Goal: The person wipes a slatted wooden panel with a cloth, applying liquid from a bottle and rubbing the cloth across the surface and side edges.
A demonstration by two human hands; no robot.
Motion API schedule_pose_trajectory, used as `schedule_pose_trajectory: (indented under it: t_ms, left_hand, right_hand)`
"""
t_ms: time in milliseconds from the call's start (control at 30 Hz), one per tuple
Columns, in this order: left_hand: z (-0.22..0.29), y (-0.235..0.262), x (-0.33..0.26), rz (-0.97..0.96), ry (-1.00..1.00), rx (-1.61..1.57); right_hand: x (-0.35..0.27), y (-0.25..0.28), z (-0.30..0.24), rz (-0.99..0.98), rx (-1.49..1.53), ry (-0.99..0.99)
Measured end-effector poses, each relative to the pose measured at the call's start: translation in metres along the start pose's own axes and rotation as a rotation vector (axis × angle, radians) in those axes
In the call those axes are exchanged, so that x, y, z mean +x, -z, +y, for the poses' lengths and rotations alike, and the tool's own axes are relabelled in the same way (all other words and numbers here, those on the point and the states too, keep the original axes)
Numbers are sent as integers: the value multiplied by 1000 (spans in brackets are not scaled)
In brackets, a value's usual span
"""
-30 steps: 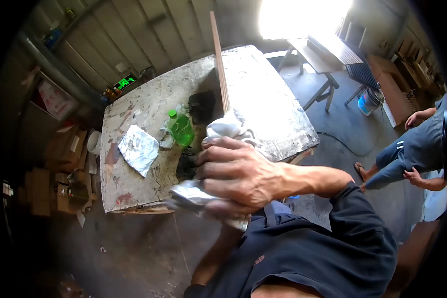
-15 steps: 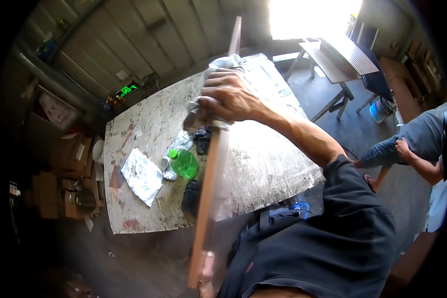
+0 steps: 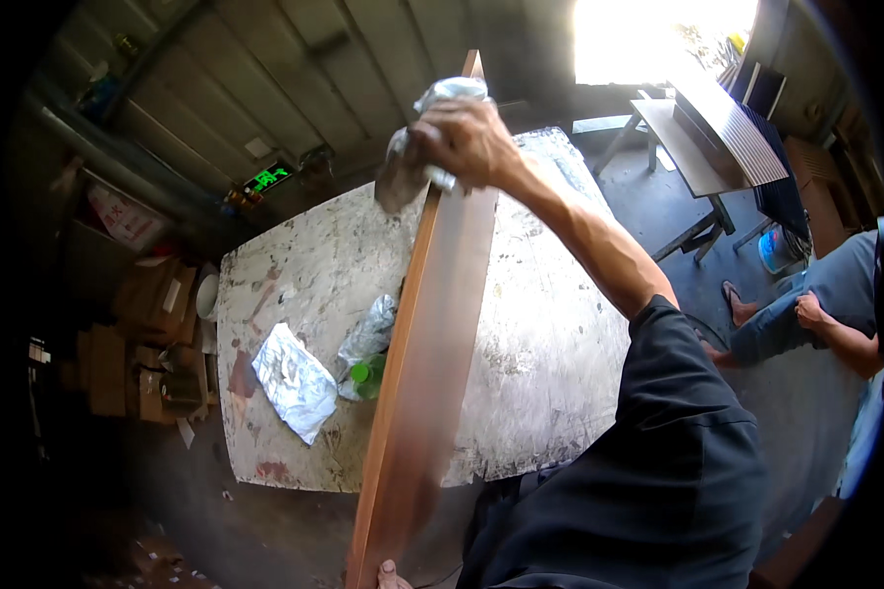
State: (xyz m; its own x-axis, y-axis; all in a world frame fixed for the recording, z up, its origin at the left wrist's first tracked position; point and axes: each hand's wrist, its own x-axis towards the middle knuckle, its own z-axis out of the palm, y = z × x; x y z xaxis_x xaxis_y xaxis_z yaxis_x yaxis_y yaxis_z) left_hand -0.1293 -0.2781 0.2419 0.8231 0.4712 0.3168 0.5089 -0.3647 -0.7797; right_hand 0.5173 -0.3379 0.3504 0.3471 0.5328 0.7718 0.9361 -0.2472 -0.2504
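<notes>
- The right hand (image 3: 467, 142) is closed around a crumpled grey rag (image 3: 414, 157), pressing it against the far end of a long wooden board (image 3: 427, 353).
- The board runs lengthwise above the stained bench (image 3: 540, 334) — its near end reaches the picture's lower edge.
- Left hand (image 3: 391, 575) — only fingertips show beneath the board; its grip cannot be told.
- A green bottle (image 3: 366, 376) and a foil sheet (image 3: 295, 381) lie on the bench, left of the board.

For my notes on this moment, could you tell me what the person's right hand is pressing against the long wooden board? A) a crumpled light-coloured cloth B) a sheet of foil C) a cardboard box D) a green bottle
A: the right hand grips a crumpled pale cloth against the far end of the wooden board, while the green bottle and foil sheet lie on the table.
</notes>
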Motion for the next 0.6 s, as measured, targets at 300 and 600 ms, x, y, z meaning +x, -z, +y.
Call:
schedule_pose_trajectory:
  t_ms: [300, 600]
  left_hand:
    - [13, 5, 47, -185, 417, -1080]
    - [18, 2, 46, -274, 511, -1225]
  right_hand:
    - [36, -20, 154, 389, 383, -561]
    - [31, -39, 221, 174, 847, -522]
